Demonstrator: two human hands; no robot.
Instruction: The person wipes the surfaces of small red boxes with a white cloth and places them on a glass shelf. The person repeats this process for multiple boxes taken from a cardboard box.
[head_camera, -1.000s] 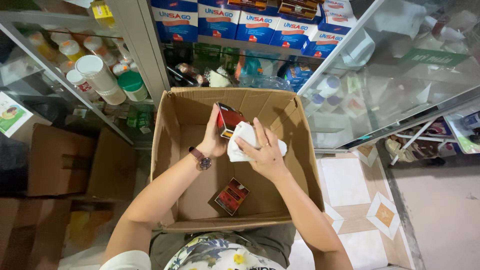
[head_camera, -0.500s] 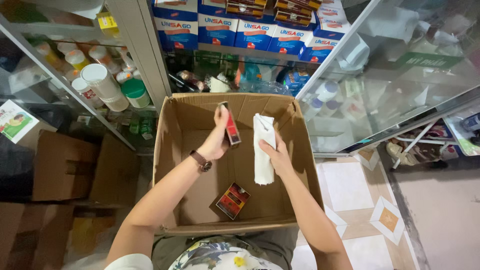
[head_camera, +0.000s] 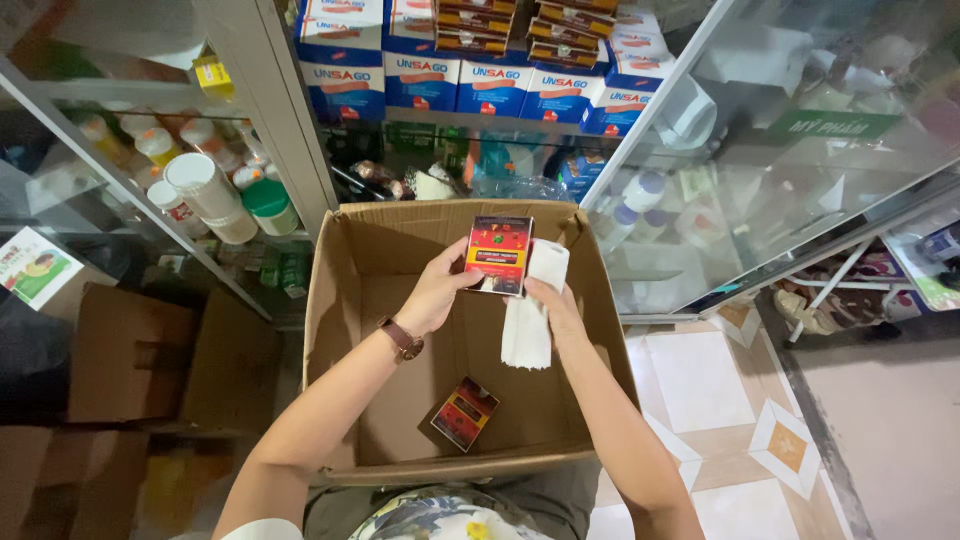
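Both forearms reach out over the open carton (head_camera: 345, 300), the left hand (head_camera: 435, 290) with a watch (head_camera: 403, 340) on its wrist pinching the left edge of a small red box (head_camera: 499, 254) held upright above the carton, the right hand (head_camera: 555, 305) closed on a white cloth (head_camera: 530, 315) that hangs down beside it. The box's face is dark red with a lighter band, its print too small to read. A second red box (head_camera: 465, 413) lies flat on the carton floor; the right fingertips are hidden behind cloth and box.
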